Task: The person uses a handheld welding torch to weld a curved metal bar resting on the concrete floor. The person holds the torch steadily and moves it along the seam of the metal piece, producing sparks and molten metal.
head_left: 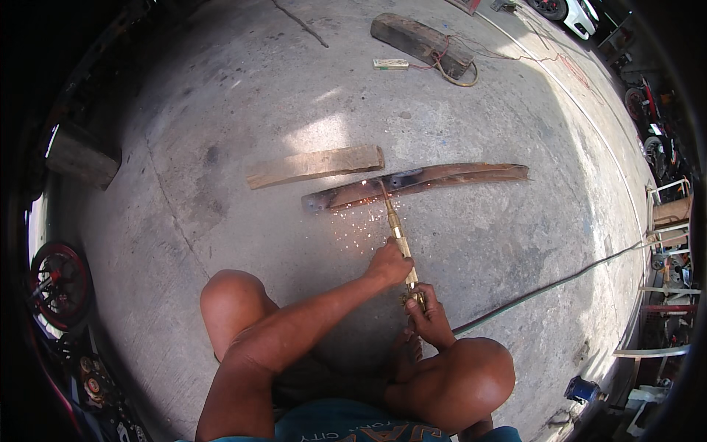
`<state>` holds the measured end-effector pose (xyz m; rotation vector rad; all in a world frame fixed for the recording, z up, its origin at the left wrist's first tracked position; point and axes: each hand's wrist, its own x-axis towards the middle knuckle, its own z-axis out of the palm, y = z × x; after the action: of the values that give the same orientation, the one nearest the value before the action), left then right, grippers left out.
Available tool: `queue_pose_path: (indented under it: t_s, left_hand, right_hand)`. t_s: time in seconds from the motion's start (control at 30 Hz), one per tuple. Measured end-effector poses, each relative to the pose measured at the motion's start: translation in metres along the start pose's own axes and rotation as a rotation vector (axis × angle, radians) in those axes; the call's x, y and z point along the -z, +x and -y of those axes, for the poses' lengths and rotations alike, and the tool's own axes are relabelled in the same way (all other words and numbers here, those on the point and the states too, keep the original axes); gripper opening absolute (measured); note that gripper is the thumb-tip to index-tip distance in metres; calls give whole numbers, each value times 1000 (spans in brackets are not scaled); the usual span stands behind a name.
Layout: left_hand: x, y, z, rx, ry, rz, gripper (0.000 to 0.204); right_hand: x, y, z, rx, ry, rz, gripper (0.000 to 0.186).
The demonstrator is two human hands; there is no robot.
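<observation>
2 bare hands hold a slim brass torch (398,228), and its nozzle points away from the body, to a dark, rusty metal strip (456,174). The strip lies on the concrete floor (515,250), in front of the person, and a wooden block (317,166) lies just beside its far side. The left hand (390,264) is closed around the torch body, in the middle part. The right hand (431,318) is curled around the rear end, near the valve part; some of its fingers are hidden, so I cannot tell exactly how tight is its hold.

Sparks (357,225) spread from the nozzle end, mostly toward the person and to the left. I cannot tell if the nozzle touches the metal or is slightly above it. For good work, I think the front hand should guide the line slowly, while the rear hand supports the weight and remains close to the valve. A small, equal gap and 1 steady angle would probably give a cleaner edge. The bare left knee (232,295) seems exposed to sparks, and gloves would be wise. The hose (549,278) should lie loose, away from hot metal.
</observation>
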<state>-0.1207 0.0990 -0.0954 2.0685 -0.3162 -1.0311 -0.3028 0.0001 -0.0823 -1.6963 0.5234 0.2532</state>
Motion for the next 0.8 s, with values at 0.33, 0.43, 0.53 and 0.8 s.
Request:
queue_pose_path:
  t_s: [0.33,0.43,0.53,0.8]
  left_hand:
    - [3,-4,-4,27,-4,17,62]
    - [3,-3,-3,21,8,25,63]
    - [-1,0,5,-68,36,-42,66]
    - [-1,-2,4,-67,31,-54,68]
  right_hand:
    - [-1,0,3,-16,14,1,34]
    - [0,-1,5,-6,-1,2,34]
    - [-1,0,6,-1,10,8,34]
    - [0,0,4,28,-28,6,40]
